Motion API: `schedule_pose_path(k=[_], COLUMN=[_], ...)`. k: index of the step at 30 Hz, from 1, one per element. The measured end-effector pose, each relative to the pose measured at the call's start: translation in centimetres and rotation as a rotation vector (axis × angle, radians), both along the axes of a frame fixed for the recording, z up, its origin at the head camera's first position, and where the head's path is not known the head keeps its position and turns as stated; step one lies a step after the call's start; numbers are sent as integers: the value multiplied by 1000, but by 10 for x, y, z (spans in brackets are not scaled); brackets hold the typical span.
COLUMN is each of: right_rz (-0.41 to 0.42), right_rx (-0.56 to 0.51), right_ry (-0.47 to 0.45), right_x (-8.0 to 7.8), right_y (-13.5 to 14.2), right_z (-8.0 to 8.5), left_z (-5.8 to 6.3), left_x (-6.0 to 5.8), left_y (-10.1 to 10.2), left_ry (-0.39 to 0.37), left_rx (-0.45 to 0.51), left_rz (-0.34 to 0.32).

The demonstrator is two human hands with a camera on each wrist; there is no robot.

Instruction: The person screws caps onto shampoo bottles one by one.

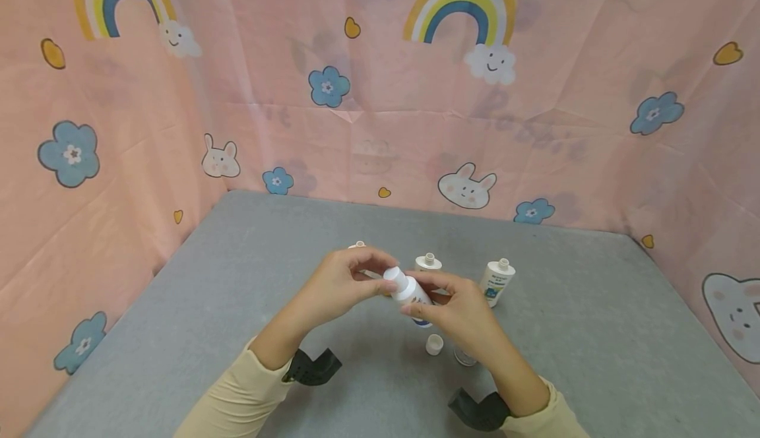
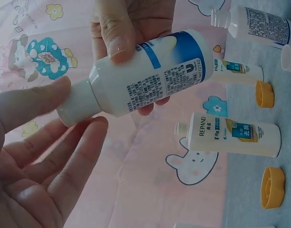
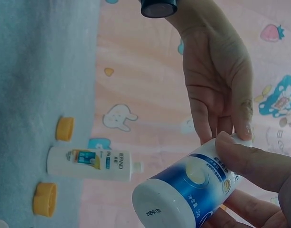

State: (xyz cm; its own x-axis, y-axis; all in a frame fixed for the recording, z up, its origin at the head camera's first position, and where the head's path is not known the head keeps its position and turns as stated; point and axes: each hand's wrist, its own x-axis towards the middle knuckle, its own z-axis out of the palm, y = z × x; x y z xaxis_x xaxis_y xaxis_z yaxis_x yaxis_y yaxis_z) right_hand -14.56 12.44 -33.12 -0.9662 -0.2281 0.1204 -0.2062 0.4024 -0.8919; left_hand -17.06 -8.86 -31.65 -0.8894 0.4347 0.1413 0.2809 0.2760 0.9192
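Bottle [image 2: 150, 78], tilted, held up above the table [image 1: 594, 332].
From my remote post I note: right hand [image 1: 466, 306] grips the body, left hand [image 1: 338, 286] pinches the white cap [image 2: 79, 102]. Long axis slants, cap end raised toward the table's far left corner, base low on the right hand's side; left hand nearer the cap.

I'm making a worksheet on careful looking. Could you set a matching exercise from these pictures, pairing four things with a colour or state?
1. left hand
2. right hand
3. rightmost standing bottle in the head view
4. tabletop

A. grey
B. gripping the held bottle by its body
C. upright, with no cap on
D. pinching the white cap on the held bottle

Pairs: 1-D, 2-B, 3-C, 4-A
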Motion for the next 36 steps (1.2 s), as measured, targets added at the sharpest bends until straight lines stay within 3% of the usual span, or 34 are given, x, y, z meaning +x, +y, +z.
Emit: schedule_pose_path(k=[12, 17, 24, 36], right_rz=[9, 4, -2, -3], right_rx=[-13, 0, 1, -5], right_ry=[5, 10, 16, 14], right_x=[2, 2, 1, 1], right_y=[-1, 0, 1, 1], right_z=[2, 1, 0, 1], left_z=[-2, -2, -4, -4], left_x=[-1, 0, -1, 0], left_y=[3, 3, 5, 5], left_ry=[34, 21, -23, -10], left_rx=[0, 7, 15, 54], left_rz=[9, 0, 48, 31])
